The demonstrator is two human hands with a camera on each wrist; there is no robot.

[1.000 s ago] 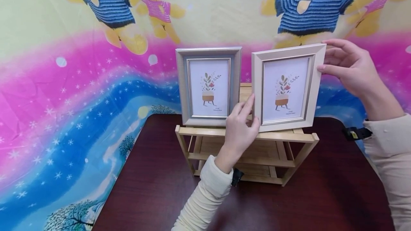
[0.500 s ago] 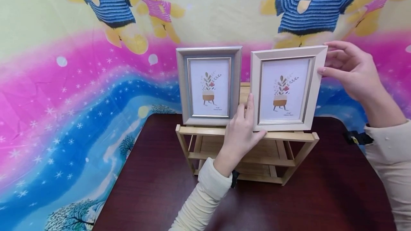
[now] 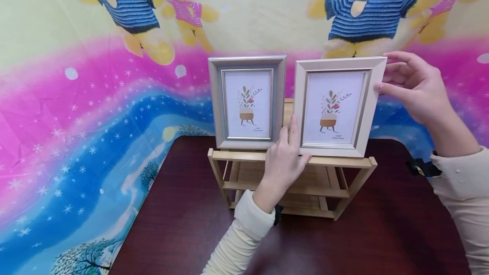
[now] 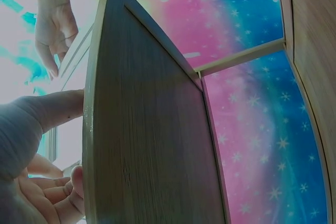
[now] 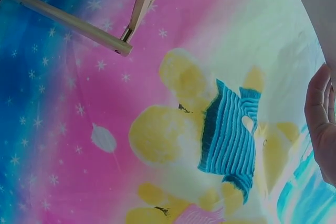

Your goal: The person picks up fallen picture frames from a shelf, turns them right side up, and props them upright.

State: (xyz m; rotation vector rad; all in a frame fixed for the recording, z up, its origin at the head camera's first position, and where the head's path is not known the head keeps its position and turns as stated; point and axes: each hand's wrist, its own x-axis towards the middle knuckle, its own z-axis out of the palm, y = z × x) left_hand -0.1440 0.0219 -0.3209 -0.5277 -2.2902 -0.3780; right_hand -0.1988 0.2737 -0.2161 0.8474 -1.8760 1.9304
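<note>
A cream picture frame [image 3: 334,109] with a potted-plant print stands upright, its lower edge at the top front rail of a wooden rack [image 3: 286,191]. My right hand [image 3: 418,86] pinches its right side near the upper corner, thumb on the front and fingers reaching behind. At the lower left corner my left hand [image 3: 282,158] has its index finger straight along the side and its thumb stretched by the bottom edge. In the left wrist view that thumb [image 4: 60,109] meets the rack's edge. A silver-grey picture frame [image 3: 215,105] with the same print stands to the left.
The tiered rack sits on a dark reddish-brown table [image 3: 179,232]. Directly behind hangs a colourful backdrop [image 3: 244,16] with bears and snowflakes. The rack's lower shelves [image 3: 305,202] lie under my left forearm.
The cream frame has straightened from a tilt and shifted slightly left, closer to the grey frame. My left thumb has dropped from its side to the bottom edge; my right hand keeps its pinch.
</note>
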